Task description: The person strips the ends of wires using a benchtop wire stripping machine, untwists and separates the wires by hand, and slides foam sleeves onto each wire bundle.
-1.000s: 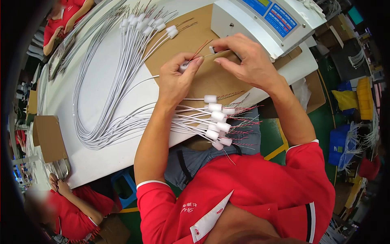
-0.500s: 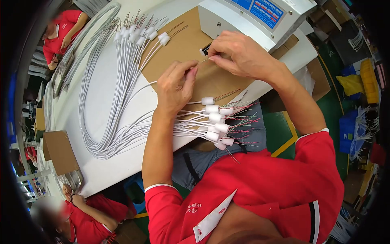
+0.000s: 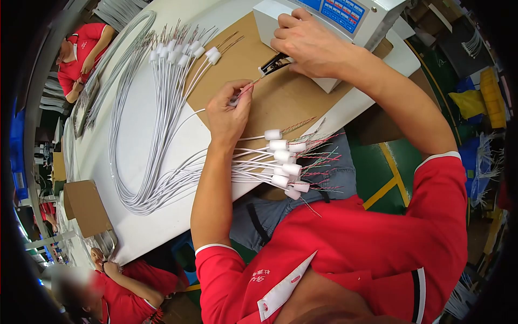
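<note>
My left hand [image 3: 229, 110] is closed in a pinch on a white cable whose twisted wires [image 3: 252, 85] stick out past the fingertips. The wire ends reach a small black, silver-tipped part [image 3: 275, 63] at the front of a white machine [image 3: 272, 24]. Above that part, my right hand [image 3: 313, 46] leans against the machine's front with bent, separated fingers and nothing visible in them; its thumb is mostly hidden. Below my left hand lie several cables with white sleeves [image 3: 284, 156] and coloured twisted wire ends, reaching over the table edge toward my lap.
A second bunch of sleeved cables [image 3: 175, 54] lies looped on the white table [image 3: 127, 237]. Brown cardboard [image 3: 237, 65] lies under my hands. The machine has a blue keypad [image 3: 341, 13]. Co-workers in red shirts [image 3: 89, 40] sit to the left, near an open carton [image 3: 86, 208].
My right hand has let go of the wires and moved up against the machine. My left hand keeps the cable, its wire ends now at the black part. The view has shifted slightly.
</note>
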{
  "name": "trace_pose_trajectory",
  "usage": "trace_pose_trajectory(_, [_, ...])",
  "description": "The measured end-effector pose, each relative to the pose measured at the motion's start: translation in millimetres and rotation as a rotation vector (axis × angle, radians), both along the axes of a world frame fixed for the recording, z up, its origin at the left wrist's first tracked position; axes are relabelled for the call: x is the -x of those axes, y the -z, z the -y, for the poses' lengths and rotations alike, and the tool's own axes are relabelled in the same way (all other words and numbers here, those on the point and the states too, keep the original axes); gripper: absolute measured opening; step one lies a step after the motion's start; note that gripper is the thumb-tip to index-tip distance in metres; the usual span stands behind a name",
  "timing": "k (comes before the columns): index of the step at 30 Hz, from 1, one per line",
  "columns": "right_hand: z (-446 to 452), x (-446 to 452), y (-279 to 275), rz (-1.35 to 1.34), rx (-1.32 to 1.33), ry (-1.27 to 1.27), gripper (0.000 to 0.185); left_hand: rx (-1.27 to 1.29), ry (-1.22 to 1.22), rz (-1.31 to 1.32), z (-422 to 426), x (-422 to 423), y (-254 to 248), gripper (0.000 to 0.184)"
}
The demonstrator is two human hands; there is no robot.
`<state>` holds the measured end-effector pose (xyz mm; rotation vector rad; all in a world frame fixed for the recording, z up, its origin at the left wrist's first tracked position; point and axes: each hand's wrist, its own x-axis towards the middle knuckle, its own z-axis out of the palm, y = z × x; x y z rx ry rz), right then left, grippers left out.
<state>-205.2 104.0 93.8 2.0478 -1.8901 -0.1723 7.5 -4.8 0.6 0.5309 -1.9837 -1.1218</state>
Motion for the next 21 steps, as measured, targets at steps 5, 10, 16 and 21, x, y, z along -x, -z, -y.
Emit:
trace_pose_trajectory(5, [3.9,0.8,4.8,0.014,0.109,-0.106,0.008,0.002,-0.024,0.013,3.2,-1.4,2.6,0.009])
trace_pose_trajectory(10, [3.7,-0.8,4.4,0.037,0.093,-0.094,0.009,0.078,-0.062,0.049,1.6,-0.1,0.3,0.009])
trace_pose_trajectory(16, [4.2,0.9,5.8,0.040,0.106,-0.099,0.010,0.097,-0.079,0.058,1.7,3.0,1.0,0.009])
trace_pose_trajectory(21, [3.9,0.3,6.3,0.048,0.124,-0.104,0.010,0.080,-0.078,0.074,1.0,5.4,0.3,0.009])
